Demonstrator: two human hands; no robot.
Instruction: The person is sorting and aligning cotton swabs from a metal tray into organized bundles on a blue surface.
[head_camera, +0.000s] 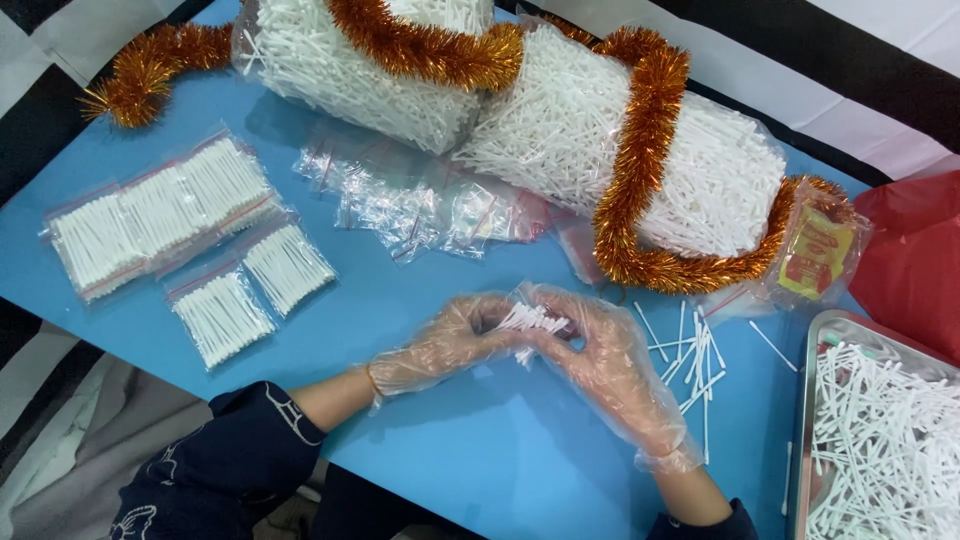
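Observation:
Both my hands wear thin clear plastic gloves and meet over the blue table. My left hand and my right hand together grip a small bundle of white sticks, which pokes out between the fingers. A clear small bag seems to lie around the bundle, but I cannot tell for sure. Loose white sticks lie scattered just right of my right hand.
Filled small bags of sticks lie at the left. Empty clear bags sit in the middle. Two big bags of sticks wrapped in orange tinsel stand behind. A metal tray of sticks is at right, beside a red bag.

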